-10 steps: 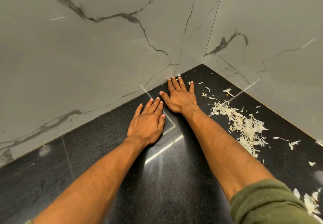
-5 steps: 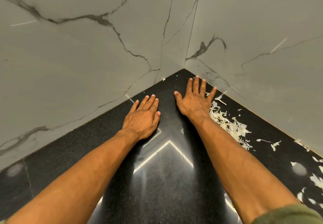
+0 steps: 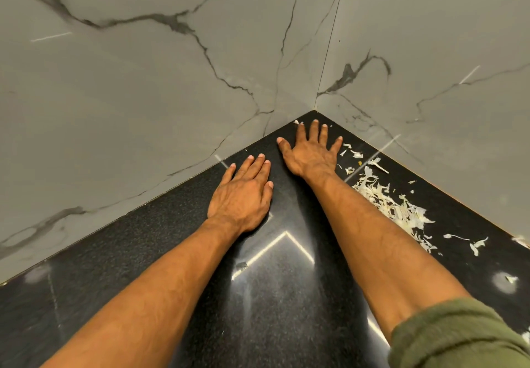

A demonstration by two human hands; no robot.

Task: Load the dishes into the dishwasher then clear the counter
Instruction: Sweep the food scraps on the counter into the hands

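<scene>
The black granite counter runs into a corner between two marble-look walls. My left hand lies flat on the counter, palm down, fingers straight and together, holding nothing. My right hand lies flat further in, near the corner, fingers spread and straight, fingertips almost at the wall. A pile of white vegetable scraps lies on the counter just right of my right forearm. Smaller scraps sit beside my right little finger. No dishes or dishwasher are in view.
Grey-veined marble walls close the counter on the left and right. More loose white scraps lie toward the right edge. A tiny white scrap sits by the corner at my right fingertips. My green sleeve shows at bottom right.
My right hand has slid from beside the left hand deeper into the corner and spread its fingers. The left hand has stayed flat on the counter. The scrap pile looks unchanged.
</scene>
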